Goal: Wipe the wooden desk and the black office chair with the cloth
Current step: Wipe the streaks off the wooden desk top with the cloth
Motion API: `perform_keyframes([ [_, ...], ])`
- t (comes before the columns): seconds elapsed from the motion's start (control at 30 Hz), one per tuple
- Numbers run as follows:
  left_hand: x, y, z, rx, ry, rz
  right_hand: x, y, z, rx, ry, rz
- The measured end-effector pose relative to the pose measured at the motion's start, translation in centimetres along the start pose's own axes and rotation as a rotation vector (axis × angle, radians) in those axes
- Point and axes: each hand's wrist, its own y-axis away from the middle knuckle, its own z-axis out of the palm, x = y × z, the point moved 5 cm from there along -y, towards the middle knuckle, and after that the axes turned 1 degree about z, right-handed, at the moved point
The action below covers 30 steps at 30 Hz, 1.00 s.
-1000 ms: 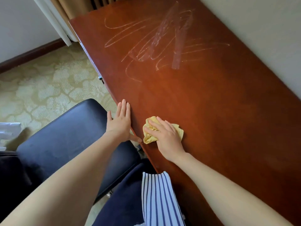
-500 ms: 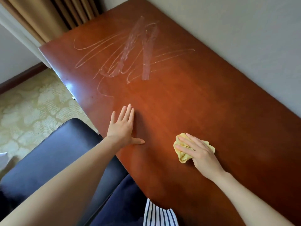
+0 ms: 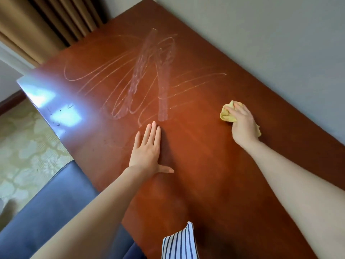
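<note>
Two surfaces share one cloth here. At the near left, the black office chair shows only its padded seat, smooth and faintly glossy, just beside the near edge of the wooden desk. The padding probably gives under pressure and the chair may swivel, so it is best steadied with the free hand when wiped.

The left hand lies flat on the desk, fingers straight and close together and thumb spread to the right, holding nothing. Beyond its fingertips, pale looping streaks and two broader smears mark the polished red-brown top, which looks hard and slick.

Further right, near the wall, the right hand has its fingers curled over the cloth and presses it against the desk. The cloth is yellow, bunched into a small wad that shows at the fingertips and again behind the wrist. It looks soft, light and limp, so it is best held gathered under the palm so that it does not slide loose on the gloss.
</note>
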Motion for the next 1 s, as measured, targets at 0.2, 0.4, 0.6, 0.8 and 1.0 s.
perform_keyframes([
  [0.2,0.0,-0.9,0.5,-0.016,-0.031,0.016,-5.9,-6.2,3.3,0.007,0.070,0.014],
  [0.4,-0.3,-1.0,0.4,-0.024,-0.047,0.010,-11.1,-3.3,6.2,-0.078,0.117,-0.313],
  [0.6,-0.1,-0.8,0.2,-0.033,-0.085,-0.004,-11.5,5.1,7.0,-0.178,0.072,-0.656],
  [0.8,0.9,-0.6,-1.0,0.007,-0.138,-0.038,-7.1,9.2,5.0,-0.287,0.041,-0.952],
  [1.0,3.9,-2.9,-3.3,0.054,-0.089,0.096,-1.2,7.2,1.8,-0.305,0.129,-0.982],
])
